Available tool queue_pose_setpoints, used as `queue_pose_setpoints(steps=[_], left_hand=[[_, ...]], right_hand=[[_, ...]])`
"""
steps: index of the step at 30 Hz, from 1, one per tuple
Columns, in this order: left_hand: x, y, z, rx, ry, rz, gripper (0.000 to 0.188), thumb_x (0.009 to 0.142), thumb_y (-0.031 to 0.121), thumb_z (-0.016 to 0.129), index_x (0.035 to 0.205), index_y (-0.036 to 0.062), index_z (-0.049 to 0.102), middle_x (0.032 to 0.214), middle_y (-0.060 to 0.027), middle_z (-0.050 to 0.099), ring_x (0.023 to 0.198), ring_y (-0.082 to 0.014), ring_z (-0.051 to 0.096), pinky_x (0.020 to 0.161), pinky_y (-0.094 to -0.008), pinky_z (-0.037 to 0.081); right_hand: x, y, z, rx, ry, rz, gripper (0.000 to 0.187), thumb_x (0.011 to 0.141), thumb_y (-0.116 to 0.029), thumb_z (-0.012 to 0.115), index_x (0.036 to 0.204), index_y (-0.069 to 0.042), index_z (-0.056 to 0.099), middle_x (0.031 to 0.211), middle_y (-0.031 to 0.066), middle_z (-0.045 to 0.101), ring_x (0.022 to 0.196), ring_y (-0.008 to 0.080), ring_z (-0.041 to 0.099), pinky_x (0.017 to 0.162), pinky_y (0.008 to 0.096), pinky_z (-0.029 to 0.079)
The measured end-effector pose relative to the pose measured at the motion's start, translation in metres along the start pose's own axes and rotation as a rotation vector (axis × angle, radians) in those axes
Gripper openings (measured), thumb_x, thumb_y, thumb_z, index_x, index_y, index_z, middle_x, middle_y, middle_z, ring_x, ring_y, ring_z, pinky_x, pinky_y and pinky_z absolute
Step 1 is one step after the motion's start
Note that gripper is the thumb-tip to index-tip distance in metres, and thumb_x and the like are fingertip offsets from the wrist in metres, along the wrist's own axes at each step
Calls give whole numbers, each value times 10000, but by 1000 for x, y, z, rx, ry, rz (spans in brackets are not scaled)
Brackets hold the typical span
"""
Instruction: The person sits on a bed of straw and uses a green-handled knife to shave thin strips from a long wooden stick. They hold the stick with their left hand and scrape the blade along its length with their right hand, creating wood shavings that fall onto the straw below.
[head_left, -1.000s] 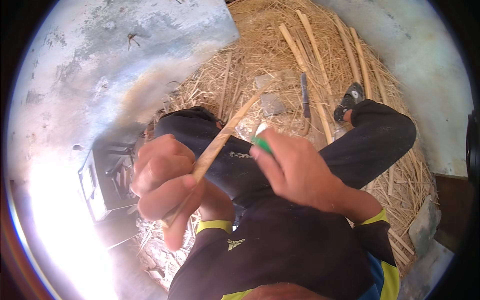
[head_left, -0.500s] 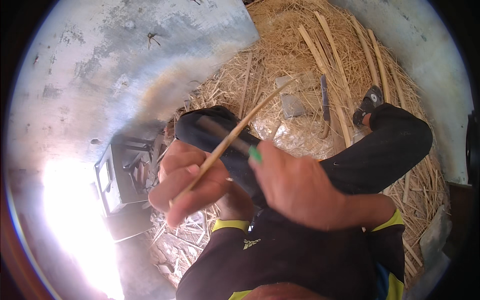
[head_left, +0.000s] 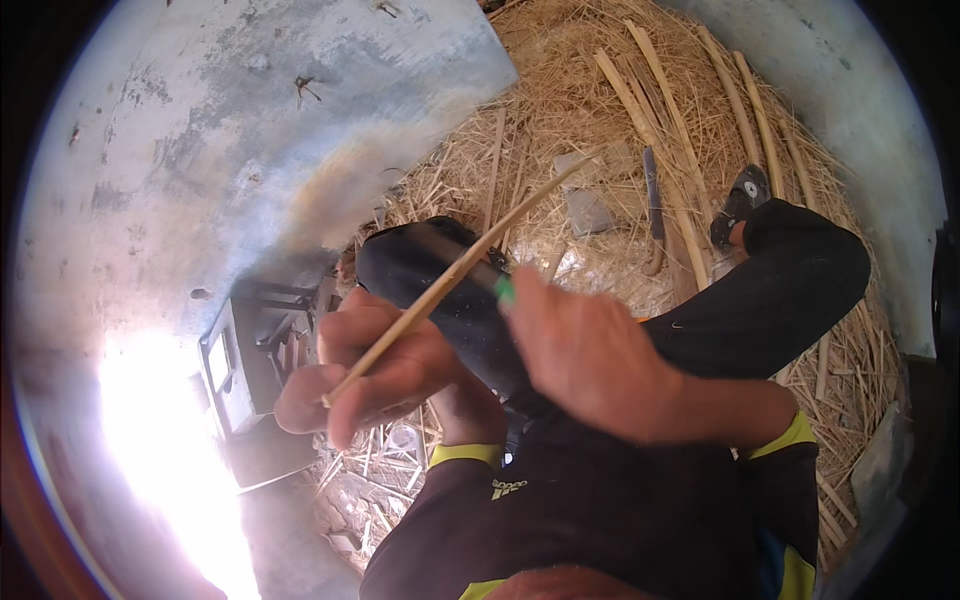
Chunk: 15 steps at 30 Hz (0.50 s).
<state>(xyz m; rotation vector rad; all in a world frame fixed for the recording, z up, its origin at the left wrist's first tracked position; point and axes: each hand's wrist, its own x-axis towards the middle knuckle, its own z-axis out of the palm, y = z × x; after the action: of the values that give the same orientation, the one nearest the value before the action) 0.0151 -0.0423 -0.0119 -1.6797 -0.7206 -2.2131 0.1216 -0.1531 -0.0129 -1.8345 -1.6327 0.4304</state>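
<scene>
A slender, slightly curved wooden strip (head_left: 468,262) slants up and away to the right from my left hand (head_left: 378,362), whose fingers are closed around its near part. My right hand (head_left: 600,350) is wrapped around the handle of a knife (head_left: 504,289); a bit of the green handle shows beyond the fingers. Smeared by motion, the dark blade points to the upper left and crosses the strip. Whether it touches the wood I cannot tell. Both hands are above my lap, between my bent legs.
Straw-like shavings (head_left: 560,60) cover the floor. Long wooden strips (head_left: 672,120) lie at the far right, beside a long-bladed tool (head_left: 654,195) with a curved handle. Grey blocks (head_left: 588,212) sit ahead. Left are a pale wall (head_left: 230,130) and a box-like object (head_left: 232,370).
My left hand and the strip's near end have shifted slightly left. The knife stays across the strip, its blade blurred in both frames, and my right hand has moved only a little.
</scene>
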Motion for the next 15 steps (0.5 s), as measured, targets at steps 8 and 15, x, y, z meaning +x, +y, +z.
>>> queue_pose_setpoints(steps=[8,15], left_hand=[[11,-3,-11,886,-79,533,718,787,-22,600,1341,-70,145,786,-43,327,638,-161,387,487,-291,348],[12,-8,-16,866,-108,610,942,749,-95,581,1473,48,-5,804,-52,365,636,-162,385,469,-301,334]], right_hand=[[-4,2,10,152,108,-126,166,893,-124,557,835,-14,447,543,119,517,480,275,580,430,380,453],[-2,8,17,-2,124,-87,177,910,-160,538,843,-25,444,542,114,542,471,289,583,418,384,461]])
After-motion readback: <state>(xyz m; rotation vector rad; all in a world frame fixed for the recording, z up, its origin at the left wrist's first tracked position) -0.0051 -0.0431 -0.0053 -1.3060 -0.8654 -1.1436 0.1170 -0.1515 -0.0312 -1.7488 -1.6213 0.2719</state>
